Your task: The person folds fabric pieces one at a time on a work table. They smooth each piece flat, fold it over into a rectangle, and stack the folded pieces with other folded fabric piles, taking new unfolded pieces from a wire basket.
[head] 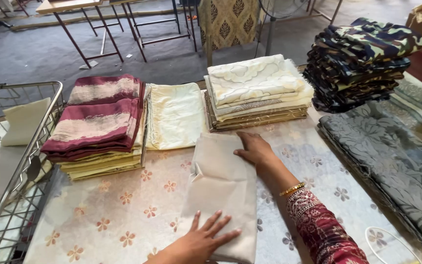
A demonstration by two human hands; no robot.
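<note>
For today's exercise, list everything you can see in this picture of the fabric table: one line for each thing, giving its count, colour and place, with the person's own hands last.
beige folded cloth: one, beige, table centre, under both hands
maroon and cream stack: one, atop yellow folded pieces, left
pale yellow cloth: one, beside that stack
cream stack: one, cream over tan, centre back
camouflage stack: one, dark blue and green, right back
grey patterned fabric: one pile, grey, right edge
floral table cover: one, pale with orange flowers
wire cart: one, metal, far left
left hand: flat on the cloth's near end
right hand: flat on its far right edge, gold bangle at the wrist
</note>
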